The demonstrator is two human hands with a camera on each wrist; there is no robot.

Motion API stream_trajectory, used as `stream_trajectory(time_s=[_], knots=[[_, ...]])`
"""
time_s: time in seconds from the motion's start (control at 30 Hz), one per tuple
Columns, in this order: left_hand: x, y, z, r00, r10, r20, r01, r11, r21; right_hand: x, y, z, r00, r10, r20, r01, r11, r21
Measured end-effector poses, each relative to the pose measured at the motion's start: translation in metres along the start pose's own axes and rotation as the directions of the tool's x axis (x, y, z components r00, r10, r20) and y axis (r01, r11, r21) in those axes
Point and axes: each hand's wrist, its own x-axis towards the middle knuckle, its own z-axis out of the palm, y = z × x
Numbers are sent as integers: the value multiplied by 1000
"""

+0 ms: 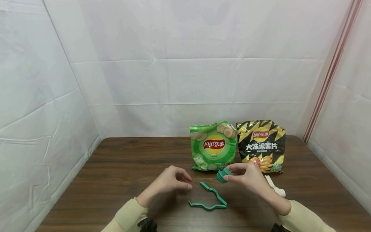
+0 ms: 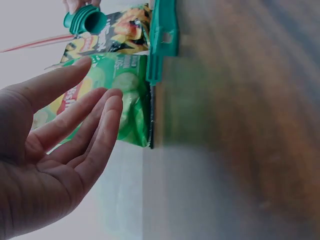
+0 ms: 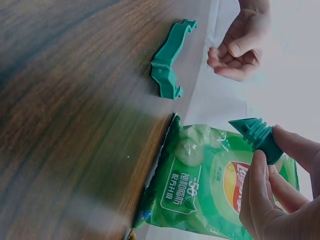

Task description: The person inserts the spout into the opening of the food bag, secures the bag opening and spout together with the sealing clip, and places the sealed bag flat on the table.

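Observation:
Between thumb and fingers, my right hand (image 1: 248,177) pinches a small green threaded spout (image 1: 223,175) above the table. In the right wrist view the spout (image 3: 257,137) has ridged threads and a pointed flared end. A green hinged bag clip (image 1: 214,207) lies spread in a V on the table, between and below my hands. My left hand (image 1: 171,180), fingers loosely bent and holding nothing, hovers left of the clip. Its palm and fingers (image 2: 75,120) show in the left wrist view. Behind the spout stands a green bag of chips (image 1: 214,158).
A black and yellow chip bag (image 1: 261,145) stands right of the green one. A white long piece with a round end (image 1: 275,187) lies by the right forearm, partly hidden. White cloth walls (image 1: 174,80) enclose the back and sides of the dark wooden table (image 1: 121,167).

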Motion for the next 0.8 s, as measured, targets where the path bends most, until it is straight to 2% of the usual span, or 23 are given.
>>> stream_trajectory(time_s=[0.27,0.53,0.67,0.8], knots=[[12,5,-15,989,23,-149,-23,1000,3,1,0,-2,1000,3,-18,-3,1000,-29],[27,14,-40,952,-1,-306,0,1000,-5,2,-2,-5,999,-21,-44,19,999,-44],[37,21,-51,935,-5,-355,-3,1000,-22,2,-2,-8,999,-5,-42,3,999,-44],[46,30,-58,930,2,-366,-20,999,-46,2,-2,-11,999,9,-37,-11,999,-45]])
